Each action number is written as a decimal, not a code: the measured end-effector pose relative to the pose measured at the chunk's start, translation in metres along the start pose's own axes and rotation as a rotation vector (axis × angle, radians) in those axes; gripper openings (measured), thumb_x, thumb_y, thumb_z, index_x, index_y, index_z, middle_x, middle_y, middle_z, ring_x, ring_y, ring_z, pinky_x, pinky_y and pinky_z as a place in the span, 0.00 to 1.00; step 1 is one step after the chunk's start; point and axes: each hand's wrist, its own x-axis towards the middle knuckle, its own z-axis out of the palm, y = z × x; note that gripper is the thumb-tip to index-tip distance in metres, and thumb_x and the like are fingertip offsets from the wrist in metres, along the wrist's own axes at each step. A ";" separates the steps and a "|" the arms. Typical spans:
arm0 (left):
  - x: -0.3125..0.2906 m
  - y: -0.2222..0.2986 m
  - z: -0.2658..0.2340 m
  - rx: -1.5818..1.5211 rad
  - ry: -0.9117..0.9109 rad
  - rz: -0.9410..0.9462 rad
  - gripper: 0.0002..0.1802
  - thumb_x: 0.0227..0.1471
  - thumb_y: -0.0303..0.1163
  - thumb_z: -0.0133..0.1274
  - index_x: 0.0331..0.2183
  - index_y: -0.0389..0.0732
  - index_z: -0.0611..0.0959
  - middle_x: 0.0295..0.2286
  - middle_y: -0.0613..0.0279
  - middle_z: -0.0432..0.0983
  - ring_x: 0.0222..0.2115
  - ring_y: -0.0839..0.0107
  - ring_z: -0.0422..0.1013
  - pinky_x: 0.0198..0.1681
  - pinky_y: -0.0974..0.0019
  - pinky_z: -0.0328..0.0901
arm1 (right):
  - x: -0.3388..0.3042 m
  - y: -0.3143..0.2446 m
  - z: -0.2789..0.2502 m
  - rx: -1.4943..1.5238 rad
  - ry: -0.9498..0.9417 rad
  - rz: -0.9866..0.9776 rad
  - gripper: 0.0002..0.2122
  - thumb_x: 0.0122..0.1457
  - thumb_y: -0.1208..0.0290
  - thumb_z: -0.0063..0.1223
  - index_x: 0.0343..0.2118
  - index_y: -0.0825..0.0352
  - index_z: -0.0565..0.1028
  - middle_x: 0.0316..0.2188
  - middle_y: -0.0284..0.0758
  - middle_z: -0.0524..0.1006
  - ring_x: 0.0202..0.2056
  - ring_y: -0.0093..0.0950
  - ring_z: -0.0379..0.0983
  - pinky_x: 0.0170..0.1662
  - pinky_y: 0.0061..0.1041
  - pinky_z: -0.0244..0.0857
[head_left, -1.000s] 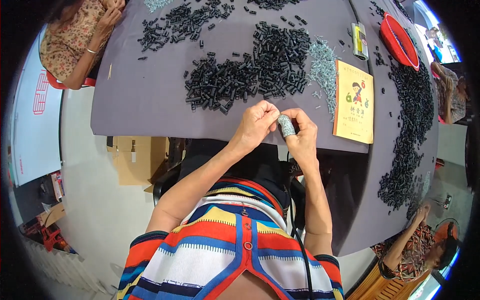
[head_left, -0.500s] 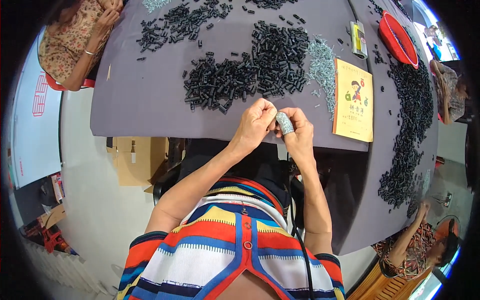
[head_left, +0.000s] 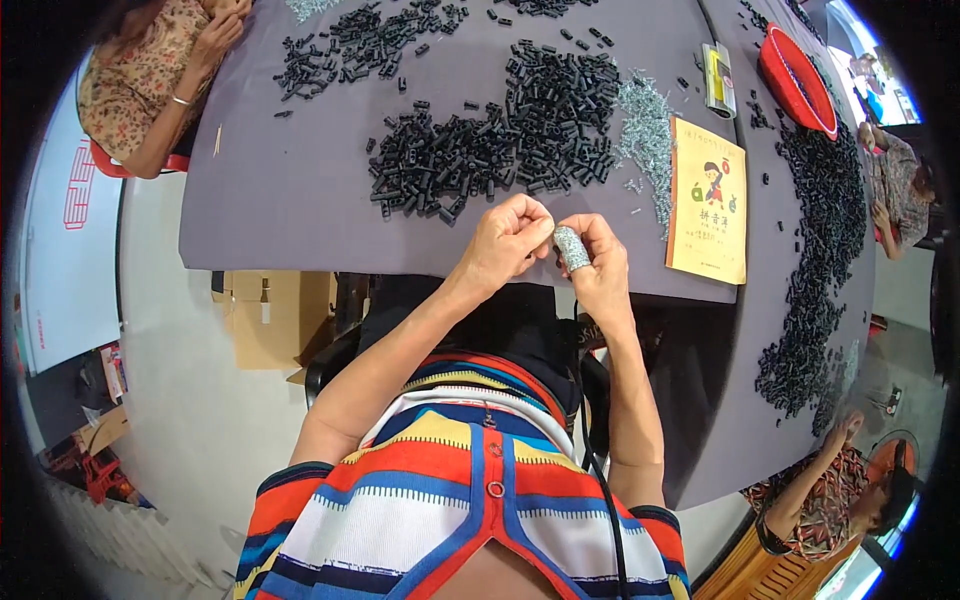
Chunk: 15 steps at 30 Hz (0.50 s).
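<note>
My left hand (head_left: 506, 240) is closed in a pinch just past the table's near edge; whatever its fingertips hold is too small to make out. Close beside it, my right hand (head_left: 598, 262) is also closed, thumb against fingers, with its contents hidden. A grey speckled finger cot (head_left: 572, 248) covers the right thumb. Beyond both hands lies a heap of small black cylindrical parts (head_left: 440, 165). To its right a pile of small silvery metal pieces (head_left: 645, 125) spreads toward a yellow exercise book (head_left: 707, 200).
The grey tablecloth (head_left: 290, 220) covers the table. A red basket (head_left: 797, 80) stands at the far right, near a long heap of black parts (head_left: 820, 230). A yellow-and-clear packet (head_left: 717, 80) lies behind the book. Other people sit at the left (head_left: 150, 90) and right (head_left: 830, 490).
My left fingertips have drawn slightly apart from my right ones. The right hand has barely moved. At the lower right, another person's hand has shifted a little.
</note>
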 end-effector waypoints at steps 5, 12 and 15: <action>0.002 -0.001 -0.001 -0.028 -0.079 -0.025 0.05 0.55 0.30 0.49 0.30 0.39 0.73 0.17 0.70 0.69 0.12 0.87 0.57 0.13 0.80 0.49 | -0.001 -0.004 -0.001 0.047 0.016 0.050 0.07 0.52 0.85 0.42 0.34 0.71 0.71 0.23 0.30 0.73 0.22 0.16 0.67 0.25 0.16 0.63; -0.001 0.001 -0.002 0.010 -0.144 -0.032 0.03 0.54 0.27 0.50 0.31 0.38 0.73 0.18 0.70 0.69 0.14 0.87 0.58 0.15 0.80 0.51 | 0.000 -0.004 -0.003 0.161 0.014 0.097 0.08 0.53 0.85 0.41 0.34 0.72 0.72 0.24 0.31 0.74 0.23 0.16 0.68 0.25 0.16 0.64; -0.001 -0.003 0.000 0.064 -0.129 0.065 0.05 0.57 0.31 0.48 0.33 0.40 0.73 0.19 0.70 0.69 0.13 0.88 0.56 0.13 0.81 0.49 | 0.001 0.002 -0.004 0.207 -0.011 0.113 0.07 0.54 0.84 0.42 0.34 0.72 0.72 0.24 0.30 0.74 0.23 0.16 0.68 0.25 0.16 0.64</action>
